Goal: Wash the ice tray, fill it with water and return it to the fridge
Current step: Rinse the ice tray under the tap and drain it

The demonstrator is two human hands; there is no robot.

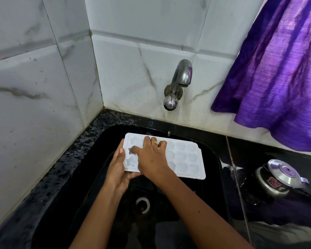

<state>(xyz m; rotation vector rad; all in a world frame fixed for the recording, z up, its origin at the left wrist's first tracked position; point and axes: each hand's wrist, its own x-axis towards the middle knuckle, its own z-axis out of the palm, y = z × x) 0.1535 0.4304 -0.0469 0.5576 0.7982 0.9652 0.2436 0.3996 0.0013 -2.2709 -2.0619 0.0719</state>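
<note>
- A white ice tray (185, 155) with star- and heart-shaped cavities is held level above the black sink (210, 159), in front of the wall tap.
- The tray's near-left corner is gripped by the left hand (118, 169): the thumb is laid along the left edge and the fingers are curled under the bottom, so this hand is closed on the tray.
- The right hand (151, 157) is laid palm-down over the left part of the tray, with the fingers loosely spread and pressed into the cavities; nothing is gripped by it.
- A gold ring (155, 142) is worn on one finger of the right hand.
- The right half of the tray, beyond the right hand, is left uncovered, and its cavities are seen in rows.
- A chrome tap (180, 81) is mounted on the marbled wall tiles (43, 87) beyond and above both hands; a thin trickle (169, 133) is seen just past the tray's far edge.
- The sink drain (142, 203) is seen below the hands, between the two forearms.
- A steel pressure cooker (275, 178) is set on the dark counter (269, 155) well to the right of the right hand.
- A purple curtain (276, 69) is hung above and to the right of the right hand.
</note>
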